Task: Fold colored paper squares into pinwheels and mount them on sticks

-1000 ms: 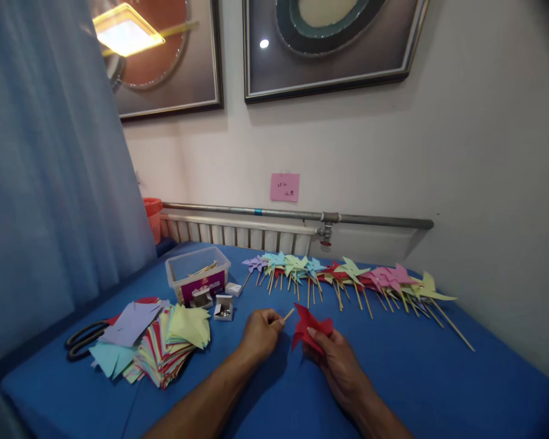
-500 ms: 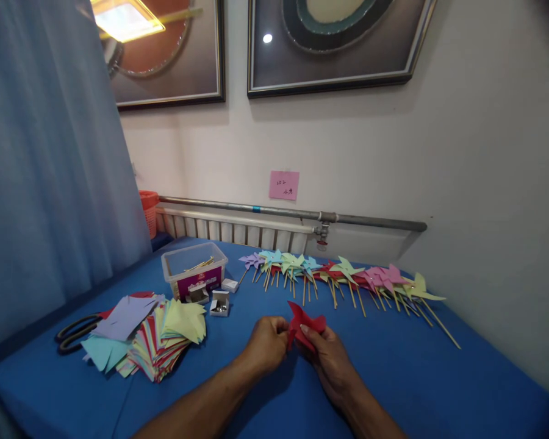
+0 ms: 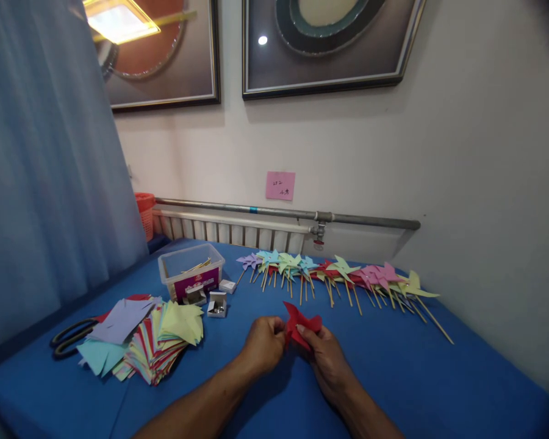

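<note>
Black-handled scissors [image 3: 68, 335] lie half hidden under a fanned stack of coloured paper squares [image 3: 150, 341] on the blue tablecloth [image 3: 439, 378]. Behind sit a clear plastic tub [image 3: 191, 275] of wooden sticks and small open white boxes [image 3: 216, 303], contents too small to tell. The left hand [image 3: 265, 342] is curled, fingertips pinching the red paper pinwheel [image 3: 301, 324] at centre; any stick is hidden. The right hand [image 3: 326, 360] grips its other side. Beyond, a row of finished pinwheels [image 3: 338, 275] on thin sticks runs rightward.
</note>
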### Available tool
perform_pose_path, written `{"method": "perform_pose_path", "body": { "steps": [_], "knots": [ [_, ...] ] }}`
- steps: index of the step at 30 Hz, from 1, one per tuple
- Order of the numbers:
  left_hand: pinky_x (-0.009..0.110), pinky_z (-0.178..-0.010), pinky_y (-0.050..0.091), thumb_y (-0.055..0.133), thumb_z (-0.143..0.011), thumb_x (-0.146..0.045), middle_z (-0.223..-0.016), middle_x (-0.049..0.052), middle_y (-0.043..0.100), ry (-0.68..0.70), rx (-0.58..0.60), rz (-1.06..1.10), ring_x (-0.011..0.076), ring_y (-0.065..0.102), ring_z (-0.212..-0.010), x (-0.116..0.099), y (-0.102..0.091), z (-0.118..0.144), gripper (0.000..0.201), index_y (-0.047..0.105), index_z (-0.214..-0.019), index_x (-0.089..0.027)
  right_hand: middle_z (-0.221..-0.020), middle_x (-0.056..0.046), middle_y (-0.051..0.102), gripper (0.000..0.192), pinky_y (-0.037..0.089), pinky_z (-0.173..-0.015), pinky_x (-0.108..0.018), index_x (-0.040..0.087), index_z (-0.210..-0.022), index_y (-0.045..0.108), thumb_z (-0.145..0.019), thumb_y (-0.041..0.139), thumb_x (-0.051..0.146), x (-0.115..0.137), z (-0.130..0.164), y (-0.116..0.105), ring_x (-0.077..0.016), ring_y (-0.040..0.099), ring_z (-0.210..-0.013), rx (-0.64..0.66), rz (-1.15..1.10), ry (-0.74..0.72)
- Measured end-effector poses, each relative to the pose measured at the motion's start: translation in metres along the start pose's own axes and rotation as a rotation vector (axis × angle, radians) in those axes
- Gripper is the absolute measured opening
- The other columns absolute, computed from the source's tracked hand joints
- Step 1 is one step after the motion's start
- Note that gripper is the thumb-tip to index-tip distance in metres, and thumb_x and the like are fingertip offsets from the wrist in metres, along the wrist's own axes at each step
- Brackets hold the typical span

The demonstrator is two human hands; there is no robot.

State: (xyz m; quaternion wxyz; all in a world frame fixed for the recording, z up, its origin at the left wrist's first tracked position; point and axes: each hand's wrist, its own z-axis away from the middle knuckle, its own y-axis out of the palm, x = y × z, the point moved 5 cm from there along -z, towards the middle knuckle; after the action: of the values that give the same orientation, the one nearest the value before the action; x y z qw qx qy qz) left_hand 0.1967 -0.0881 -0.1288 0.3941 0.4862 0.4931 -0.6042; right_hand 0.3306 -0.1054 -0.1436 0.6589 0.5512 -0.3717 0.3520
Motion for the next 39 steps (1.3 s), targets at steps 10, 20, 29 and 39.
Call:
{"method": "perform_pose_path", "body": {
  "steps": [10,20,29,39],
  "knots": [
    [0.021,-0.05,0.029,0.057,-0.08,-0.02,-0.054,-0.004,0.05,0.032,0.003,-0.064,0.0087,0.041,-0.05,0.0011,-0.0005,-0.0002,0.014,0.059,-0.066,-0.015,-0.076,-0.004,0.077,0.036,0.055,-0.069,-0.03,0.017,-0.082,0.076,-0.055,0.094,0.034,-0.0007,-0.001,-0.0009,-0.0178,0.069,-0.068,-0.012,0.003,-0.015],
    [0.021,-0.051,0.028,0.058,-0.079,-0.022,-0.057,-0.003,0.053,0.081,-0.046,-0.138,0.0097,0.041,-0.054,0.0017,-0.0026,-0.0005,0.015,0.059,-0.065,-0.015,-0.073,-0.003,0.077,0.032,0.053,-0.069,-0.027,0.016,-0.08,0.076,-0.057,0.092,0.032,0.0007,0.0007,0.0028,-0.0167,0.068,-0.066,-0.002,-0.012,-0.03],
    [0.021,-0.051,0.029,0.061,-0.079,-0.025,-0.055,-0.003,0.053,0.021,-0.021,-0.083,0.0094,0.041,-0.051,0.0021,-0.0032,-0.0007,0.016,0.061,-0.066,-0.015,-0.077,-0.005,0.078,0.034,0.055,-0.071,-0.029,0.016,-0.084,0.076,-0.059,0.092,0.032,0.0006,0.002,0.003,-0.018,0.07,-0.07,0.009,-0.007,-0.018],
    [0.022,-0.053,0.032,0.063,-0.081,-0.031,-0.055,-0.002,0.056,-0.002,-0.004,-0.094,0.0109,0.045,-0.053,0.0032,-0.0039,-0.0015,0.021,0.064,-0.067,-0.015,-0.08,-0.006,0.079,0.033,0.056,-0.069,-0.031,0.017,-0.085,0.076,-0.059,0.091,0.032,0.0009,0.0015,0.0021,-0.02,0.071,-0.071,0.011,0.0,-0.02]
  ]
}}
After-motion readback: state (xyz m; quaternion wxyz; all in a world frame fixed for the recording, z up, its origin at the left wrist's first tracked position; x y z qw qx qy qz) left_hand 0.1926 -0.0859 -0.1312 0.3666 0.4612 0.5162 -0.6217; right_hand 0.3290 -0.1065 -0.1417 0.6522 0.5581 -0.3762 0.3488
